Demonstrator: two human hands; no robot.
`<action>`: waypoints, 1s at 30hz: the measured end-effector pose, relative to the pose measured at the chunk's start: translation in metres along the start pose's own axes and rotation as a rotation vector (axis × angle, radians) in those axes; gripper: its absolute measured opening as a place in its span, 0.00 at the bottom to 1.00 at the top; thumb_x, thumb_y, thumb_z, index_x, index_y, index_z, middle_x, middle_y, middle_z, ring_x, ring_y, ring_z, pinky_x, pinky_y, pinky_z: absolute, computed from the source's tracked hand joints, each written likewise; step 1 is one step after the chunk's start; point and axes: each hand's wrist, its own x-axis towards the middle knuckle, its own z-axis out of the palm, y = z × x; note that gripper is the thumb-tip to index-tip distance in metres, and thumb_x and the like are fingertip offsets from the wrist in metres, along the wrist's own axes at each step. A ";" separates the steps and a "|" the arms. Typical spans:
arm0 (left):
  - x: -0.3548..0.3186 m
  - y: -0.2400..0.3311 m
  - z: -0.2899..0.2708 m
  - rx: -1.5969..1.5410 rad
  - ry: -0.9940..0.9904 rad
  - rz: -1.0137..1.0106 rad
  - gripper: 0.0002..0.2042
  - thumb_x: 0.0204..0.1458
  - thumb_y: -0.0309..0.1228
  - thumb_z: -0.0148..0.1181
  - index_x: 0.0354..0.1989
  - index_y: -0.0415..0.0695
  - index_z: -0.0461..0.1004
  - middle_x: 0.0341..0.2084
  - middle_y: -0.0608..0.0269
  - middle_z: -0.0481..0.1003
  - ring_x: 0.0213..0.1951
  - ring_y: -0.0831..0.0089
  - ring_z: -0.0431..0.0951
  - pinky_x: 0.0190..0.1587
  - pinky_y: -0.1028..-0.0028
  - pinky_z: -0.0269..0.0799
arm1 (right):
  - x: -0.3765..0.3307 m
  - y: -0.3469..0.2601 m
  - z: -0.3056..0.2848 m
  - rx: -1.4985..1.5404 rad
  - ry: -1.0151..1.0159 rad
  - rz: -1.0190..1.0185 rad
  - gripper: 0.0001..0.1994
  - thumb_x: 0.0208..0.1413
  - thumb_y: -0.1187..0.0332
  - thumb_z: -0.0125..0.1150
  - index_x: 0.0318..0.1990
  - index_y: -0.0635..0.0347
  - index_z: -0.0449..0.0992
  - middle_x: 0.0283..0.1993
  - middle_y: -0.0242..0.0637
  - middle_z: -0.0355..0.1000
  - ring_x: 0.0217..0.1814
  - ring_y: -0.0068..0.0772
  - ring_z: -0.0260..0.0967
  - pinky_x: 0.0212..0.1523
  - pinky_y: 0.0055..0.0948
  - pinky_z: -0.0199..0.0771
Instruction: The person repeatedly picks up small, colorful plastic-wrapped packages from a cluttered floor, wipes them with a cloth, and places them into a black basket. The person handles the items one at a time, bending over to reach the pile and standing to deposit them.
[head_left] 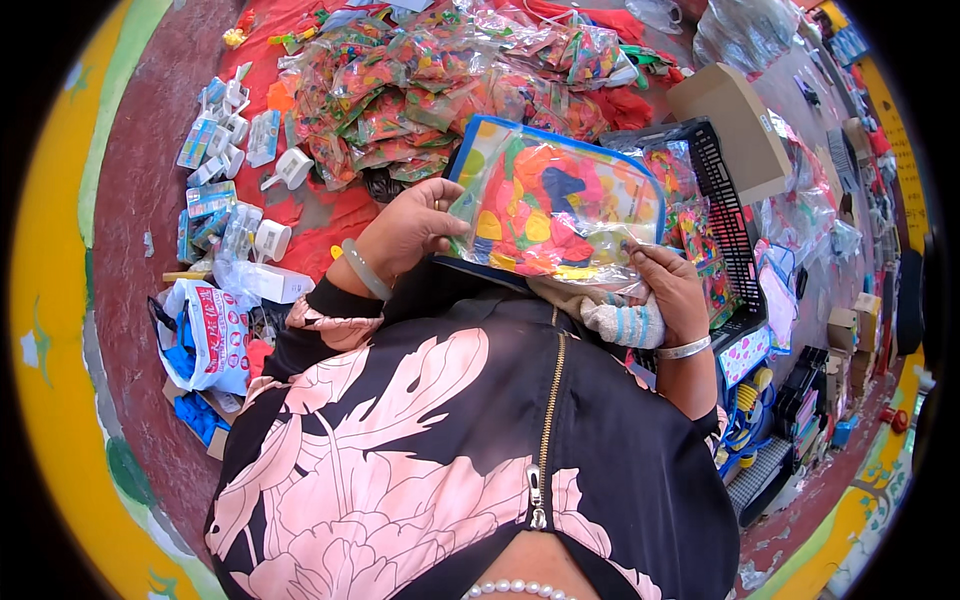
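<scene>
Head view, looking down your chest: you hold a clear bag of bright balloons up in front of you with both hands. Your left hand, a pale bangle at its wrist, pinches the bag's left edge between thumb and fingers. Your right hand, with a silver bangle, grips the bag's lower right corner, and a striped cloth is tucked under that palm; whether the fingers also clamp the cloth is hard to tell. The bag is level with your hands, above your lap and clear of the floor, its blue-trimmed top edge pointing away from you. Just beyond it, to your right, sits a black crate that already has similar bags in it, and a flat cardboard box lies past that. Ahead, on a red sheet, a heap of more bags is spread out, with small white boxes to your left. You appear to be in the middle of checking or closing this bag. Setting it down next would call for a steady two-handed grip so it stays flat.
</scene>
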 end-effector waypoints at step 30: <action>0.019 0.004 0.015 0.150 0.056 0.011 0.14 0.60 0.38 0.46 0.49 0.44 0.69 0.35 0.65 0.76 0.30 0.77 0.79 0.25 0.78 0.78 | 0.003 -0.081 0.067 -0.842 0.279 -1.152 0.09 0.59 0.69 0.51 0.34 0.63 0.76 0.38 0.37 0.74 0.38 0.28 0.71 0.40 0.25 0.70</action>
